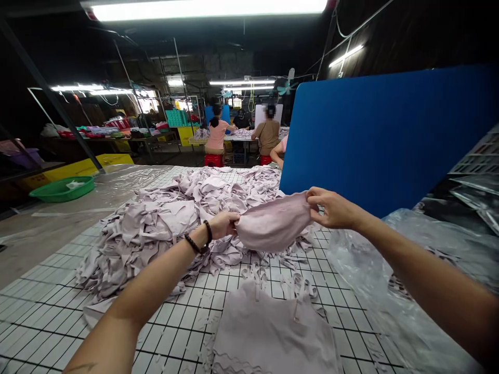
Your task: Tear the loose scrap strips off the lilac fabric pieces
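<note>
Cloth (271, 223), mauve, one piece | aloft over desk (171, 332), pile (156, 223) left and far | left hand (223, 225): fingers pinched on left end; right hand (331, 209): fingers clamped on its right end | I judge it light, soft, limp, hardly fragile; best held by both ends.

This is a garment workshop. Heaped cloth pieces (163, 218), tube lights (210, 9) and co-workers (218, 136) (on red stools (214, 160)) show it
</note>
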### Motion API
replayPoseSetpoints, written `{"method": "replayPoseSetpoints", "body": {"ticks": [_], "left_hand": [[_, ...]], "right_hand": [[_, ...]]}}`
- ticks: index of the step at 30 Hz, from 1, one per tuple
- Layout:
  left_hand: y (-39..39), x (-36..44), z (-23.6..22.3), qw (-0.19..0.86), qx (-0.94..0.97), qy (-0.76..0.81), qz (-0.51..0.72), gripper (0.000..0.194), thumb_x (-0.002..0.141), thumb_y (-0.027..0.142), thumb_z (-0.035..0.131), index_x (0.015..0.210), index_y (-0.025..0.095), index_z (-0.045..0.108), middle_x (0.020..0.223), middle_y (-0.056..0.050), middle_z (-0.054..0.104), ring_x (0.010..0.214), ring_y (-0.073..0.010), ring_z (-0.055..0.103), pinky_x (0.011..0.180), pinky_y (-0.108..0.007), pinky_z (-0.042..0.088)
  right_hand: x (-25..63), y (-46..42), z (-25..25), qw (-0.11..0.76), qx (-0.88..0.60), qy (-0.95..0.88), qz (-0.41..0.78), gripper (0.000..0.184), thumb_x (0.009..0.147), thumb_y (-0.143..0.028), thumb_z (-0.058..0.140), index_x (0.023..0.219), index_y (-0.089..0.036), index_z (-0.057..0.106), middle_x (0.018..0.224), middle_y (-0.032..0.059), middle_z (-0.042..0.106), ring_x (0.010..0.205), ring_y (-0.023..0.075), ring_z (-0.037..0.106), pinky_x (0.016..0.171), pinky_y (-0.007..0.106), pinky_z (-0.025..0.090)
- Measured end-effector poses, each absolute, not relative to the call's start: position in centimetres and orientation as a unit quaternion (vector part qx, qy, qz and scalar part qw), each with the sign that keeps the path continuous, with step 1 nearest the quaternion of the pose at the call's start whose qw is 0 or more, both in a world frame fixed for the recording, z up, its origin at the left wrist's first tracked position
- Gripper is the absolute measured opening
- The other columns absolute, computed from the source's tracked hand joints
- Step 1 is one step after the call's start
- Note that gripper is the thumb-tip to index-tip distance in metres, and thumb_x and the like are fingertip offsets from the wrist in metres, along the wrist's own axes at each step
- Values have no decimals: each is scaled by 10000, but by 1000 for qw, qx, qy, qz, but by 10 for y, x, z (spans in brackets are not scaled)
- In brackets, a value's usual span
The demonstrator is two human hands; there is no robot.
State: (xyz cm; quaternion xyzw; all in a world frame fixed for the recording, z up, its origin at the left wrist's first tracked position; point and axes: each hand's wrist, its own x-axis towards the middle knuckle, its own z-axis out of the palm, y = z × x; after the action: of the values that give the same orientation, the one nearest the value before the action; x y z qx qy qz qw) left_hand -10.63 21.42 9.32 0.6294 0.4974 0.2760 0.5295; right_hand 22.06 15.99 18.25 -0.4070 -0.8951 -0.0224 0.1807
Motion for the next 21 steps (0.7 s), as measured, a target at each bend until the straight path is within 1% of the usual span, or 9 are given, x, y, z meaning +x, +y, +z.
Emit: {"method": "replayPoseSetpoints", "body": {"ticks": [3, 6, 8, 10, 13, 15, 17, 19, 21], "left_hand": [[203, -95, 81, 553, 611, 501, 265, 326, 835, 418, 405, 783, 149, 582, 697, -41, 612, 639, -145, 593, 591, -259, 511], [201, -89, 71, 532, 605, 534, 257, 292, 767, 455, 528, 773, 166, 575, 660, -20, 591, 595, -146, 567, 490, -218, 440], [203, -87, 66, 505, 603, 561, 256, 246, 735, 413, 585, 710, 170, 555, 597, -6, 550, 532, -137, 528, 435, -209, 375], [207, -89, 64, 487, 601, 581, 253, 232, 764, 386, 551, 677, 171, 539, 572, -6, 529, 491, -133, 507, 413, -214, 344], [211, -94, 62, 483, 600, 590, 241, 216, 804, 353, 487, 707, 172, 553, 617, -22, 570, 494, -140, 542, 424, -222, 373], [212, -99, 61, 482, 601, 595, 228, 202, 805, 337, 485, 732, 169, 571, 635, -30, 596, 519, -153, 582, 447, -226, 406], [213, -104, 58, 471, 603, 608, 212, 165, 773, 315, 535, 722, 165, 578, 587, -25, 590, 520, -167, 601, 459, -232, 423], [213, -108, 54, 451, 607, 624, 198, 106, 700, 257, 622, 692, 168, 565, 507, 1, 550, 485, -172, 592, 457, -237, 427], [213, -113, 49, 440, 612, 630, 188, 165, 608, 168, 693, 687, 177, 548, 466, 35, 520, 454, -167, 579, 456, -238, 431]], "right_hand": [[220, 164, 172, 162, -400, -902, -16, 80, 728, -168, 526, 648, -178, 534, 979, 101, 552, 828, 191, 560, 741, 299, 475], [215, 161, 166, 157, -388, -908, -10, 64, 730, -165, 534, 674, -174, 564, 1025, 111, 553, 865, 203, 564, 760, 306, 482], [212, 156, 164, 146, -378, -914, -13, 60, 737, -167, 539, 695, -172, 581, 1040, 118, 553, 878, 209, 562, 765, 315, 483], [209, 149, 161, 127, -366, -922, -25, 66, 746, -168, 539, 706, -167, 590, 1055, 131, 548, 908, 223, 554, 781, 332, 481], [206, 139, 151, 97, -342, -933, -48, 92, 765, -176, 525, 722, -155, 604, 1073, 151, 536, 979, 254, 525, 834, 377, 466], [203, 131, 141, 74, -327, -940, -56, 105, 766, -179, 522, 733, -149, 617, 1056, 155, 538, 1004, 270, 508, 870, 413, 448], [202, 123, 131, 48, -315, -946, -67, 101, 749, -177, 535, 737, -143, 629, 1019, 156, 545, 1009, 285, 498, 910, 447, 422], [201, 117, 123, 26, -304, -949, -86, 104, 727, -174, 550, 756, -134, 641, 991, 160, 549, 1021, 301, 488, 955, 470, 389], [201, 115, 117, 8, -301, -948, -105, 115, 724, -180, 553, 767, -128, 646, 972, 162, 549, 1027, 309, 483, 980, 473, 370]]}}
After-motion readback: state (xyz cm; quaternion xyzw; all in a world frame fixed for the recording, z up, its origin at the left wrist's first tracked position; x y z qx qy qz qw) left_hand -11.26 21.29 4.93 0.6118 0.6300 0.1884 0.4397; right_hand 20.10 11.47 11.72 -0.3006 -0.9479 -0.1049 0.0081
